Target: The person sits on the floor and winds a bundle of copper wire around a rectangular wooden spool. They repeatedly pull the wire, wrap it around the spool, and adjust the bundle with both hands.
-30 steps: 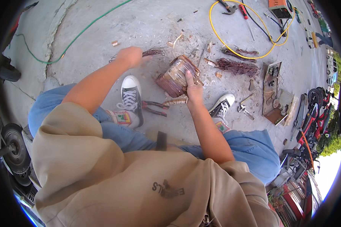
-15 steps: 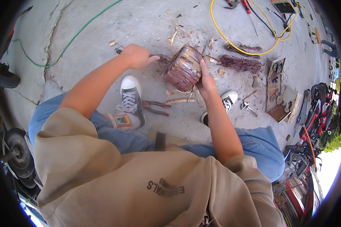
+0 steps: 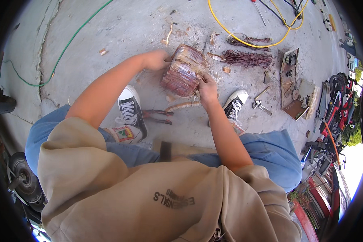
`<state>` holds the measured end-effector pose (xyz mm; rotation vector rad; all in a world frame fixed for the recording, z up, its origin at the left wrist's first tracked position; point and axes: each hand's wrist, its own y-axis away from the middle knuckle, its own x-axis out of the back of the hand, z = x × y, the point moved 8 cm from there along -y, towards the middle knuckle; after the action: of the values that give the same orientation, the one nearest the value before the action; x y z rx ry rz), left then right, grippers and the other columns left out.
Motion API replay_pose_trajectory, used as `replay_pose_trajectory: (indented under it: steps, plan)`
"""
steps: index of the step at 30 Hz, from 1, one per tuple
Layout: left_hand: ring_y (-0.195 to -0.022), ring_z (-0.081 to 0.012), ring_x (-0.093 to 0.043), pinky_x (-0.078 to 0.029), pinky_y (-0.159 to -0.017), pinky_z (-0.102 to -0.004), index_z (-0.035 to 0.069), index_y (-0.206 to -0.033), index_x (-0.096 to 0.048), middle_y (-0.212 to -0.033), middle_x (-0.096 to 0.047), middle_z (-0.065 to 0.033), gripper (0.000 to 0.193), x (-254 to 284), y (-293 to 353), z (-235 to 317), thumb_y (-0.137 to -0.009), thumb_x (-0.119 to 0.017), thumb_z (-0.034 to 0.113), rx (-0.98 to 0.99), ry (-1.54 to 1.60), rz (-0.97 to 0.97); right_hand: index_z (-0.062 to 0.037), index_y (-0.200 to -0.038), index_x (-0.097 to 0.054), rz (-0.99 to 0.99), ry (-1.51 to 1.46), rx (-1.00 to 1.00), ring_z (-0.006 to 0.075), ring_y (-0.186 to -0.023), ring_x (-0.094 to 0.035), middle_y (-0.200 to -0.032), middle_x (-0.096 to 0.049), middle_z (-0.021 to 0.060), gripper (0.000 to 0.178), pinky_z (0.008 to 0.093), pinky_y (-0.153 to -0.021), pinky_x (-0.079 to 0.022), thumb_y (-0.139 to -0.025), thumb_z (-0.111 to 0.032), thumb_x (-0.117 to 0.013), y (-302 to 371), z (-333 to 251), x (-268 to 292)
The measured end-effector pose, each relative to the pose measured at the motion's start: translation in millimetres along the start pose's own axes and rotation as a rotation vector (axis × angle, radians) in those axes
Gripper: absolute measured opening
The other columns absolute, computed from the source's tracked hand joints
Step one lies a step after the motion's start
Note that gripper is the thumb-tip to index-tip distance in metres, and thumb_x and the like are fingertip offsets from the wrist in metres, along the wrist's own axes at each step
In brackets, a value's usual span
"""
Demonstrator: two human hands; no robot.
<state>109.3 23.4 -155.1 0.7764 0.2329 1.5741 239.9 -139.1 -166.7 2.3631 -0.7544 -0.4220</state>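
Observation:
Between my feet, a thick copper wire coil (image 3: 184,70) wrapped in worn, brownish paper is held up just above the concrete floor. My right hand (image 3: 207,89) is closed on its lower right corner, thumb and fingers pinching the edge. At the coil's upper left side, my left hand (image 3: 156,60) has its fingers curled against the edge, with the fingertips partly hidden there. Below the coil lie red-and-black-handled pliers (image 3: 159,117) and a curved strip of tan paper (image 3: 183,105).
Bundles of reddish-brown wire (image 3: 249,59) lie to the right, beside an opened metal casing (image 3: 288,80). A wrench (image 3: 262,105) rests near my right shoe (image 3: 234,104). A yellow cable (image 3: 246,42) and a green hose (image 3: 74,36) cross the floor. Paper scraps (image 3: 167,35) are scattered about.
My left hand has come in from the left to the coil's edge; the wire bundle it gripped out there no longer shows. My right hand has shifted lower on the coil, which has turned slightly.

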Motion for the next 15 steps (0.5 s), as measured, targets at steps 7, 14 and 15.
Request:
replay_pose_trajectory:
  steps: [7, 14, 15]
  plan:
    - [-0.073, -0.0234, -0.064, -0.05, -0.074, -0.0364, -0.003, -0.096, -0.069, -0.087, -0.071, -0.0206, 0.023, -12, -28, -24, -0.079, -0.07, 0.013, 0.089, 0.1, 0.097, 0.0045, -0.107, -0.056, 0.191, -0.067, -0.34, 0.022, -0.072, -0.067, -0.095, -0.066, 0.0138, 0.028, 0.0333, -0.065, -0.057, -0.095, -0.02, -0.061, 13, 17, 1]
    - [-0.08, -0.0175, -0.062, -0.05, -0.077, -0.0342, -0.002, -0.101, -0.07, -0.088, -0.072, -0.0085, 0.021, -29, -36, -45, -0.086, -0.067, 0.011, 0.12, 0.285, 0.021, -0.003, -0.112, -0.057, 0.229, -0.472, -0.448, 0.0222, -0.092, -0.063, -0.103, -0.064, 0.0104, 0.022, 0.035, -0.071, -0.052, -0.094, -0.016, -0.06, 20, 38, -13]
    - [-0.082, -0.0172, -0.062, -0.05, -0.079, -0.0337, -0.003, -0.102, -0.07, -0.091, -0.072, -0.0092, 0.021, -31, -37, -48, -0.087, -0.065, 0.011, 0.135, 0.254, 0.009, -0.0036, -0.113, -0.057, 0.233, -0.468, -0.441, 0.0218, -0.093, -0.062, -0.104, -0.064, 0.0099, 0.022, 0.0338, -0.07, -0.052, -0.094, -0.014, -0.06, 19, 38, -9]
